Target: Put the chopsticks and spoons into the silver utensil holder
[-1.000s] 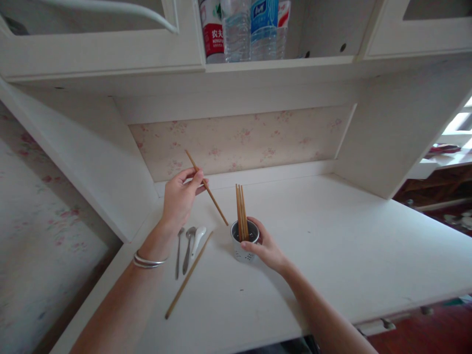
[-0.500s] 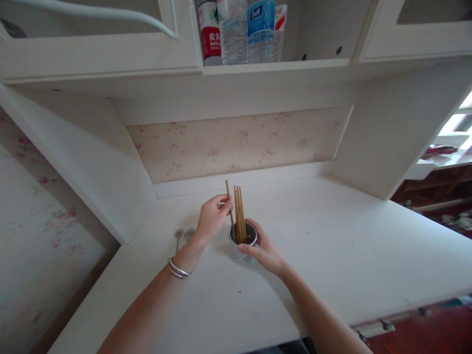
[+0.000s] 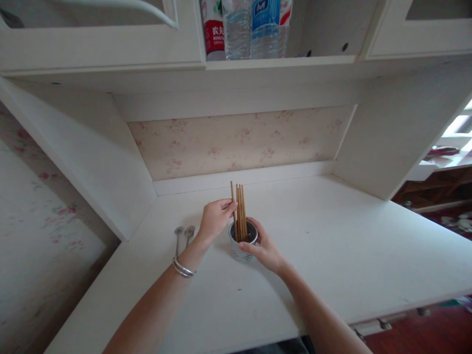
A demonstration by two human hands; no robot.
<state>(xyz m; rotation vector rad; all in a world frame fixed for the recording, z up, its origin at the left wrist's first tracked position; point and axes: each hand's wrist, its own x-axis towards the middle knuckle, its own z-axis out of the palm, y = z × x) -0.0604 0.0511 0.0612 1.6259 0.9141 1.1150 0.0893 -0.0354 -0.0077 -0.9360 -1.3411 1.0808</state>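
Observation:
A metal utensil holder with small holes in its side stands upright on the white counter. Several wooden chopsticks lean together inside it. With fingers pinched, my left hand holds one chopstick at the left of the bunch, its lower end down inside the holder. My right hand is wrapped round the holder's right side, thumb at the front rim. Two metal spoons lie left of the holder: one spoon farther left, the other spoon beside my left forearm, which hides part of the handles.
The white counter runs to a back panel with flowered wallpaper. Overhead is a cabinet shelf with several plastic bottles. Side panels close off left and right. Drawer knobs show below the front edge.
My left hand has shifted slightly right, bringing its chopstick closer to the bunch. The right hand stays on the holder. More of the second spoon shows, and the view has tilted slightly.

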